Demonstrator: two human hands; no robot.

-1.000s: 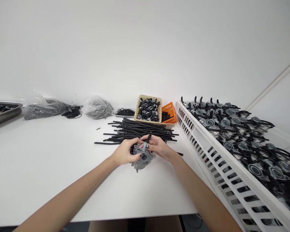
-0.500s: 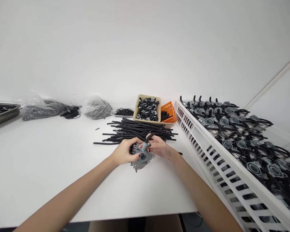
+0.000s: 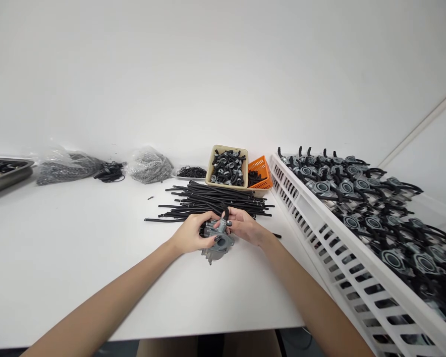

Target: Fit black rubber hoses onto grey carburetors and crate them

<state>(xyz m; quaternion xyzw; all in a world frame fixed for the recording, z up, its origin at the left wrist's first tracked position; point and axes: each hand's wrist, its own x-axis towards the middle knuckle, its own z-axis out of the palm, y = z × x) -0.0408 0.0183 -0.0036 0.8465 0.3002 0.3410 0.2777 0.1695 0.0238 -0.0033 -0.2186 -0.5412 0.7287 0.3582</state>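
Observation:
A grey metal carburetor (image 3: 216, 247) is held up over the white table, its round bore facing me. My left hand (image 3: 194, 233) is closed around its left side, thumb across the front. My right hand (image 3: 247, 227) grips the top, its fingers closed at the metal cap from which a short black rubber boot (image 3: 225, 212) sticks up. The fingertips behind the cap are partly hidden. Just beyond both hands lies a pile of black rubber hoses (image 3: 211, 199).
To the right a white slatted crate (image 3: 330, 238) holds many carburetors (image 3: 373, 223). At the back stand a cream bin (image 3: 208, 179) of capped boots, an orange basket (image 3: 266, 173), black rings (image 3: 191, 172), clear bags (image 3: 150, 166) of parts and a metal tray (image 3: 13, 177).
The black boot on top has turned from leaning right to standing more upright, with my right fingers at the cap. My left hand and the carburetor have hardly moved.

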